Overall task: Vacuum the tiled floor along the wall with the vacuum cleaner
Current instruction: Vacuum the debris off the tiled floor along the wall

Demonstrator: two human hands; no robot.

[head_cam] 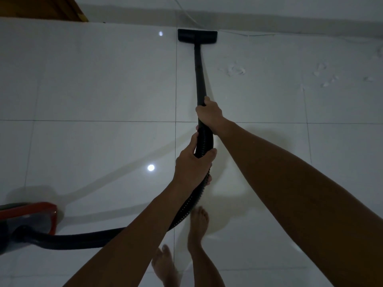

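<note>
— Where the black wand [200, 75] meets the ribbed hose [204, 139], what are your hands doing?

— Your right hand [210, 114] is curled round the lower end of the wand, knuckles up. Your left hand [192, 164] grips the hose just below it, thumb over the top and fingers wrapped underneath.

— And the vacuum cleaner itself?

— Its red and grey body [29, 218] sits on the tiled floor [103, 79] at your far left, low in the view. The hose runs from it along the floor, then rises under your left forearm to your hands.

— Where is the floor head?

— The floor head [197, 35] lies flat on the tiles, right against the base of the wall [290, 19], straight ahead of you. A thin white cord [248, 34] trails along the wall to its right.

— Anything else on the floor?

— Pale smudges [236, 70] show to the right of the wand; in this dim light they may be dust or marks, hard to tell. Your bare feet [198, 222] stand below your hands.
</note>
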